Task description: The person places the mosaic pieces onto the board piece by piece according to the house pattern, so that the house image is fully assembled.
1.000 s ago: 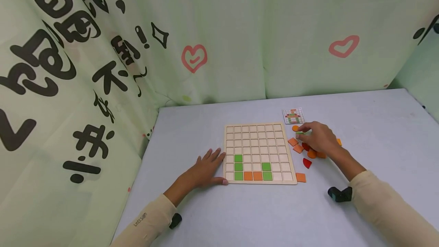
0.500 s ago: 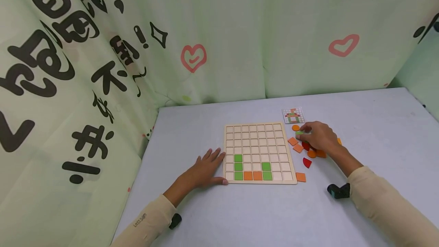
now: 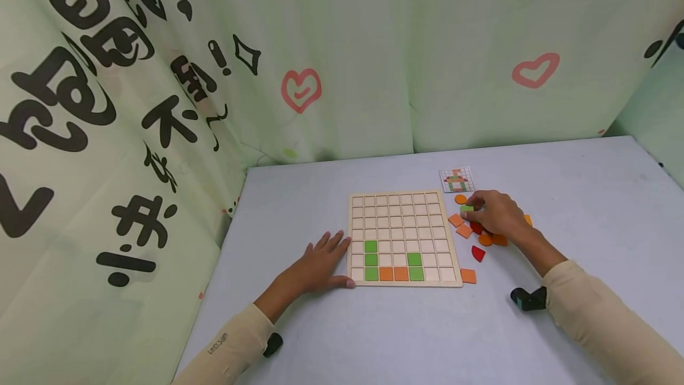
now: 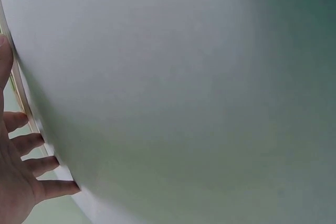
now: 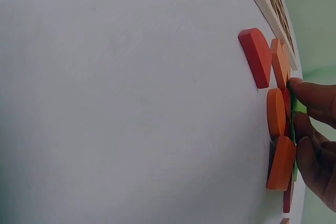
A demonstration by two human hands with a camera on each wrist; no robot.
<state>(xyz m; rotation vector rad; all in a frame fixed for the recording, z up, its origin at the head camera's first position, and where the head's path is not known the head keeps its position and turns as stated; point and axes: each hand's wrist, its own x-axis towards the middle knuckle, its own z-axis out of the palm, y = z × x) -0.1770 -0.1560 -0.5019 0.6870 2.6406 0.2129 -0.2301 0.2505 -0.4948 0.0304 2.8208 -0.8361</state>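
Observation:
My left hand [image 3: 317,266] lies with spread, straight fingers at the left edge of the wooden grid board [image 3: 395,215], its fingertips and thumb touching the rim. Green tiles [image 3: 371,259] and orange tiles [image 3: 386,274] fill some of the board's lower cells. Right of the board, my right hand [image 3: 494,212] pinches a green tile [image 3: 466,208] between thumb and fingers, low over a loose pile. In the right wrist view, this green tile [image 5: 300,106] is partly hidden by the fingers, close to orange and red pieces.
A small pattern card [image 3: 456,180] lies beyond the pile. An orange disc [image 3: 461,199], orange squares [image 3: 464,231] and a red rounded wedge [image 3: 478,253] lie around the right hand. One orange square [image 3: 468,276] sits by the board's lower right corner. Curtains stand behind the table.
The green tile in my right hand has tilted, so more of its face shows than a second ago. My right hand has barely shifted; the left hand and board have stayed put.

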